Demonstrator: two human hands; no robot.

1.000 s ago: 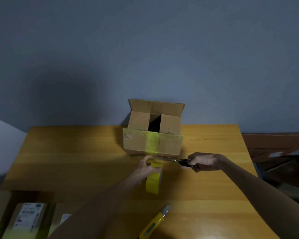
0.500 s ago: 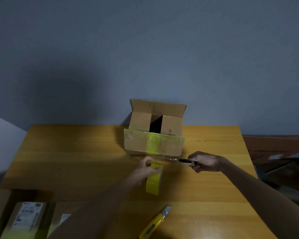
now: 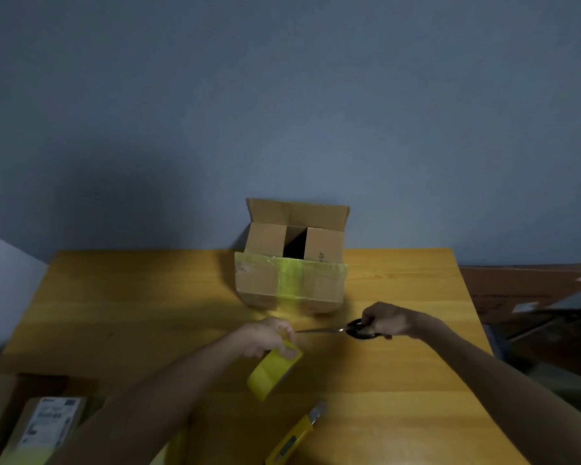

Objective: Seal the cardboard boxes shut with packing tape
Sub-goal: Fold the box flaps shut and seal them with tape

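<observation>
Head view: I'm gripping the tape roll [image 3: 271, 374] in my left hand [image 3: 265, 337], curling my right hand [image 3: 388, 319] through the scissors [image 3: 356, 328], probably cutting it free; cardboard box [image 3: 259, 283] is sitting far-centre, flaps open, needing folding next.

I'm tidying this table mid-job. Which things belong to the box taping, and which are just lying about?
In use: cardboard box, top flaps open; yellow tape roll, held by left hand; scissors, held by right hand.
Lying about: yellow utility knife; labelled parcels, lower left.
</observation>
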